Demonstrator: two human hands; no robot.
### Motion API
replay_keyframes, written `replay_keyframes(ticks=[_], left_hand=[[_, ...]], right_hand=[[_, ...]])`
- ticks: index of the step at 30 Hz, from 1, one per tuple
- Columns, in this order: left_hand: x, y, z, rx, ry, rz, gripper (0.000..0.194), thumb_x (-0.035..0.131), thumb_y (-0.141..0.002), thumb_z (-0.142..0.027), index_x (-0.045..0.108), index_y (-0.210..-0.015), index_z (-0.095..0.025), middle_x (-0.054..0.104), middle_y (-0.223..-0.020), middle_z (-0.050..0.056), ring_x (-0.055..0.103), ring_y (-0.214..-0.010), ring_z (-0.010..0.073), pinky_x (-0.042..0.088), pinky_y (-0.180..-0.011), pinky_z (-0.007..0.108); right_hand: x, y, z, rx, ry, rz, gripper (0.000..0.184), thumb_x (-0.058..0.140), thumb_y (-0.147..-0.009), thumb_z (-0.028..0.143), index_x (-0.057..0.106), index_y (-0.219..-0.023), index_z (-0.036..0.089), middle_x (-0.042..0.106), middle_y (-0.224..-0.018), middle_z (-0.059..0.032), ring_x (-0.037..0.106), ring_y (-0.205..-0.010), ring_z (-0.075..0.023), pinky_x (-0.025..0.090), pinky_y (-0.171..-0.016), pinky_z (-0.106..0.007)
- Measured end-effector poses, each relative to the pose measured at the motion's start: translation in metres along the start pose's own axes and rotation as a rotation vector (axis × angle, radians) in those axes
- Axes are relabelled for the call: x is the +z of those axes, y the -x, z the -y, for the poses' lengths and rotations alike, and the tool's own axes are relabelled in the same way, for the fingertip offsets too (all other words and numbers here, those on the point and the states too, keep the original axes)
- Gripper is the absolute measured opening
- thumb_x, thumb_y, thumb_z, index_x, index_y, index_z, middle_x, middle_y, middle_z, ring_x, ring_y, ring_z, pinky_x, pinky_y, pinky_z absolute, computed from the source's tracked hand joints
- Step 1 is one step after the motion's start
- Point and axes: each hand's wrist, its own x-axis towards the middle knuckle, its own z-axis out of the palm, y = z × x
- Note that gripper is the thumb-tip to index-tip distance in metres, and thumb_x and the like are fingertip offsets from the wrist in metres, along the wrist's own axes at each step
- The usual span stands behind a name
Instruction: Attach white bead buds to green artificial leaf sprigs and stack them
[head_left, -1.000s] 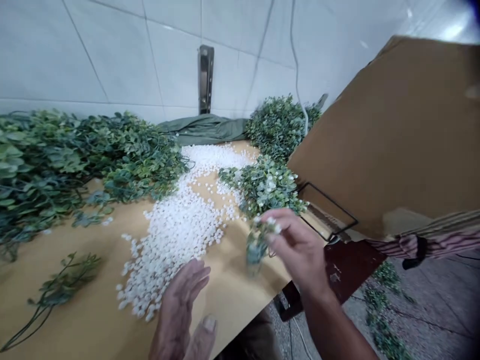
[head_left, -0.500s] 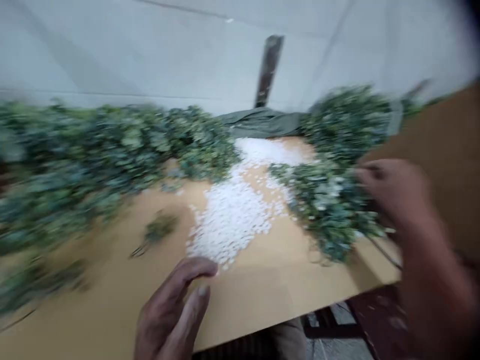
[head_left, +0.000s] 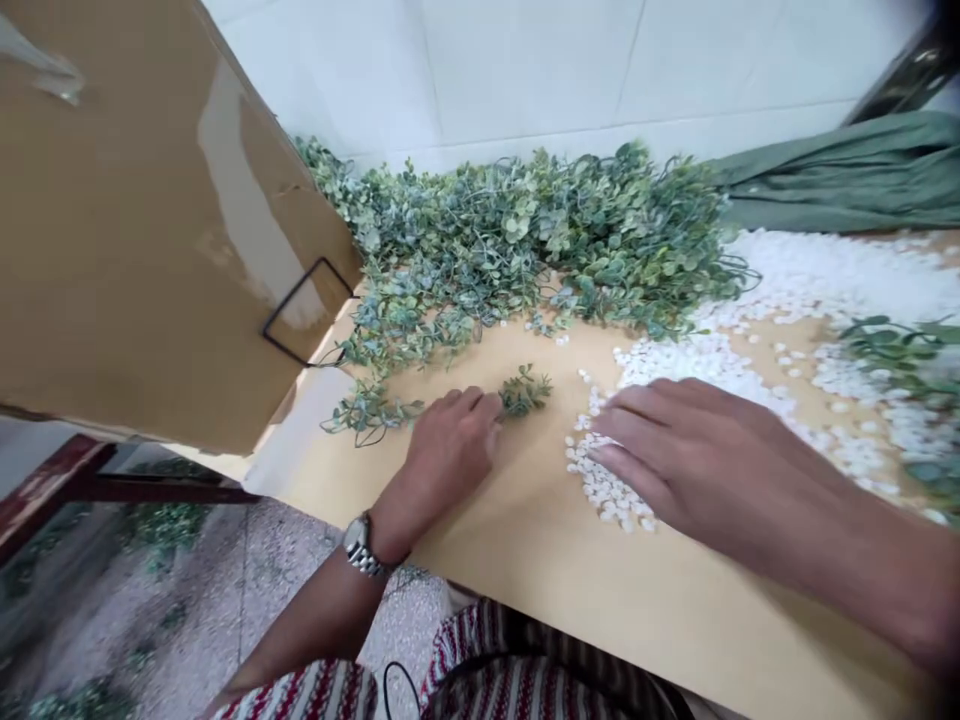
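Note:
My left hand (head_left: 454,440), a watch on its wrist, is closed at the stem end of a small artificial leaf sprig (head_left: 526,391). The leaves stick out to the right of its fingers, and the stem is hidden. Over the left edge of a spread of small white plastic pieces (head_left: 611,490) reaches my right hand (head_left: 675,460). Its fingers stretch forward with the thumb a little apart, and I see nothing held in it. Another leafy sprig (head_left: 367,410) with a wire-like stem lies left of my left hand.
A long heap of artificial greenery (head_left: 525,220) lines the wall. More green sprigs (head_left: 900,350) lie at the right. A large cardboard box (head_left: 150,220) stands at the left end of the tan tabletop (head_left: 510,560). Green cloth (head_left: 840,175) lies at the back right.
The view has swung left, bringing the box into sight. My left hand has come to the small sprig and closed on it. My right hand has left the right-hand greenery for the white pieces.

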Motion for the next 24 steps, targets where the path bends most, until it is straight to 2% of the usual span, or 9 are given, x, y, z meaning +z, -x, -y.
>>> replay_keyframes(ticks=[2,4,6,8,12,15,18,21,24], left_hand=[[0.002,-0.002,0.002,-0.015,0.010,0.014,0.021,0.045,-0.084,-0.007,0.062,-0.075,-0.016,0.065,-0.079,0.009,0.059,-0.077,0.0220,0.045,-0.067,0.031],[0.000,0.001,0.006,-0.069,0.063,-0.058,0.025,0.041,-0.083,-0.004,0.058,-0.069,-0.017,0.061,-0.075,0.008,0.057,-0.071,0.0195,0.043,-0.064,0.030],[-0.005,0.009,0.008,-0.127,0.261,-0.186,0.023,0.043,-0.083,-0.005,0.055,-0.067,-0.017,0.057,-0.071,0.005,0.054,-0.068,0.0167,0.041,-0.064,0.028],[-0.010,0.019,0.002,-0.169,0.633,-0.279,0.020,0.049,-0.082,-0.008,0.053,-0.064,-0.018,0.054,-0.065,0.001,0.052,-0.064,0.0140,0.041,-0.062,0.026],[-0.006,0.038,-0.033,-0.322,1.423,-0.089,0.008,0.061,-0.079,-0.017,0.058,-0.071,-0.017,0.056,-0.065,-0.001,0.049,-0.056,0.0101,0.041,-0.053,0.022],[0.003,0.044,-0.059,-0.426,1.715,-0.024,0.015,0.069,-0.074,-0.020,0.054,-0.073,-0.018,0.056,-0.063,-0.003,0.051,-0.054,0.0092,0.044,-0.051,0.020],[0.007,0.042,-0.069,-0.386,1.769,0.022,0.020,0.072,-0.072,-0.017,0.057,-0.086,-0.019,0.065,-0.081,0.001,0.061,-0.075,0.0122,0.050,-0.069,0.022],[0.003,0.033,-0.070,-0.281,1.761,0.075,0.036,0.073,-0.073,-0.023,0.060,-0.106,-0.021,0.066,-0.105,0.006,0.060,-0.100,0.0183,0.047,-0.089,0.028],[-0.004,0.021,-0.076,-0.265,1.765,0.196,0.031,0.073,-0.073,-0.025,0.065,-0.102,-0.020,0.068,-0.097,0.006,0.062,-0.090,0.0179,0.050,-0.079,0.027]], right_hand=[[0.015,-0.019,0.005,-0.150,0.145,0.153,0.035,0.043,-0.094,0.035,0.063,-0.068,0.022,0.064,-0.066,-0.0052,0.057,-0.062,-0.0198,0.041,-0.062,-0.036],[0.025,-0.029,0.007,-0.201,0.183,0.203,0.037,0.038,-0.095,0.031,0.062,-0.070,0.021,0.064,-0.067,-0.0053,0.058,-0.062,-0.0199,0.041,-0.062,-0.036],[0.028,-0.029,0.011,-0.136,0.083,0.188,0.033,0.042,-0.094,0.031,0.063,-0.070,0.022,0.064,-0.066,-0.0039,0.059,-0.061,-0.0186,0.042,-0.060,-0.033],[0.026,-0.023,0.017,0.020,-0.097,0.206,0.027,0.048,-0.092,0.032,0.062,-0.071,0.022,0.063,-0.063,-0.0013,0.058,-0.057,-0.0157,0.042,-0.053,-0.029],[0.022,-0.005,0.037,0.398,-0.595,0.249,0.018,0.057,-0.088,0.035,0.064,-0.079,0.021,0.063,-0.066,0.0009,0.057,-0.053,-0.0111,0.043,-0.045,-0.022],[0.024,0.010,0.048,0.551,-0.912,0.176,0.022,0.059,-0.086,0.040,0.065,-0.081,0.019,0.063,-0.068,-0.0001,0.056,-0.055,-0.0104,0.045,-0.048,-0.022],[0.024,0.025,0.051,0.643,-0.969,0.068,0.024,0.064,-0.083,0.041,0.063,-0.077,0.018,0.057,-0.063,0.0019,0.050,-0.053,-0.0086,0.043,-0.046,-0.021],[0.020,0.035,0.050,0.655,-0.854,0.008,0.026,0.064,-0.082,0.039,0.058,-0.069,0.017,0.053,-0.061,0.0029,0.047,-0.052,-0.0081,0.041,-0.045,-0.021],[0.017,0.039,0.049,0.560,-0.667,-0.046,0.027,0.063,-0.083,0.033,0.054,-0.062,0.018,0.051,-0.056,0.0040,0.046,-0.051,-0.0082,0.039,-0.047,-0.021]])
